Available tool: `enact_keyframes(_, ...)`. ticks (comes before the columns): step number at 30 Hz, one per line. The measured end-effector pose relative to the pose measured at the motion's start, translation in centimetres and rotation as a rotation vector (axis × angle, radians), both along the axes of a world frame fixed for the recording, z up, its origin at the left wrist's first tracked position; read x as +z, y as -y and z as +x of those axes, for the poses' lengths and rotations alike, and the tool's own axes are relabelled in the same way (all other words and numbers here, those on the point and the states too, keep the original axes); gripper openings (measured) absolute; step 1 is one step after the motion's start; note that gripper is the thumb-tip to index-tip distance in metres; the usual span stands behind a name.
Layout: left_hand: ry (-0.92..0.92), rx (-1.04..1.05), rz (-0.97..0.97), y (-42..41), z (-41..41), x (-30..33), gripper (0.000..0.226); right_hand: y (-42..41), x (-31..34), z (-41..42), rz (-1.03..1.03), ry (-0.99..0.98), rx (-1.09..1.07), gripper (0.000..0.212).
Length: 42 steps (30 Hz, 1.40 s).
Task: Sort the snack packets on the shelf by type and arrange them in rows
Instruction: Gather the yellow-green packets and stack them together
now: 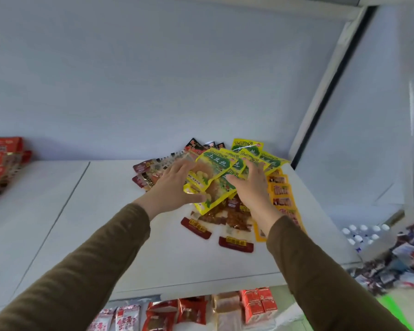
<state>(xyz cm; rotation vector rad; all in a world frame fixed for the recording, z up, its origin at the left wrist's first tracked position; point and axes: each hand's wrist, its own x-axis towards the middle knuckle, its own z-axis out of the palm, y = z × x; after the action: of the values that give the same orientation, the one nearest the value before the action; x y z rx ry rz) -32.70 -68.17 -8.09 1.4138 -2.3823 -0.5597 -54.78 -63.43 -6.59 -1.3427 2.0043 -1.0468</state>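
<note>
A heap of yellow-and-green packets (221, 168) lies fanned out near the back right of the white shelf (110, 211), close to the rear wall. The left hand (175, 185) grips the front packets of this heap, thumb curled under their lower edge and fingers spread over the top. The right hand (251, 187) rests on the heap from the other side, its fingers fairly straight and pressing down on the packets, with the thumb pointing toward the left hand; it pinches nothing that shows clearly.

Under the heap, toward the front, lie clear packets with dark red ends (234, 240), reddish-brown food showing through them. Just beside the right wrist a row of orange packets (282, 194) runs along the shelf toward the front, partly overlapped. Behind the left hand, dark red and black packets (151, 173) lie in a loose cluster, and a few black ones (194, 144) lean against the rear wall.

Both arms wear olive-brown sleeves (93, 263). At the far left of the shelf stands a stack of red packets (3, 158). On the lower shelf at the bottom edge sit red and white packets (127, 318) and small red cartons (258, 304). To the right, below, are white bottle caps (363, 232).
</note>
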Motion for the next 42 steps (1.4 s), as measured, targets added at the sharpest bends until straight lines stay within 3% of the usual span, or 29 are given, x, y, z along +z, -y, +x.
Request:
enact_keyframes(5,0.217,0.059,0.061,1.3,-4.9,-1.5,0.139,0.0,-1.0,-1.0,-0.066,0.841,-0.214,0.098)
enact_keyframes(9,0.221,0.144,-0.005,0.9,-6.9,-2.9,0.137,0.7,-1.3,-2.0,-0.073,1.016,-0.264,0.095)
enact_keyframes(16,0.084,0.252,-0.021,0.5,-8.6,-3.2,0.12,2.4,-1.5,-3.4,0.019,1.061,-0.227,0.077)
enact_keyframes(25,-0.151,0.275,-0.004,-0.2,-9.5,-3.3,0.107,3.4,-1.2,-1.7,-0.036,1.058,-0.179,0.048)
enact_keyframes(27,-0.194,0.27,-0.016,-0.4,-9.7,-3.4,0.107,3.8,-1.1,-1.0,-0.1,1.005,-0.147,0.044)
enact_keyframes(31,-0.25,0.293,0.017,-0.6,-10.1,-3.5,0.114,3.3,-1.4,0.9,-0.222,1.071,-0.291,0.044)
enact_keyframes(33,-0.287,0.307,0.022,-0.5,-10.1,-3.7,0.104,3.2,-1.9,1.6,-0.266,0.975,-0.28,0.038)
enact_keyframes(35,-0.31,0.305,0.002,-0.4,-10.2,-3.9,0.089,3.0,-2.6,2.0,-0.348,0.755,-0.176,0.035)
enact_keyframes(38,-0.362,0.31,0.023,-0.5,-10.1,-4.0,0.088,2.9,-3.2,2.4,-0.451,0.388,-0.043,0.038)
enact_keyframes(40,-0.385,0.309,0.023,-0.6,-10.1,-4.0,0.092,3.1,-3.4,2.9,-0.466,0.354,-0.014,0.046)
enact_keyframes(42,-0.411,0.307,0.027,-0.7,-10.2,-3.7,0.096,3.6,-3.2,3.1,-0.419,0.512,-0.089,0.046)
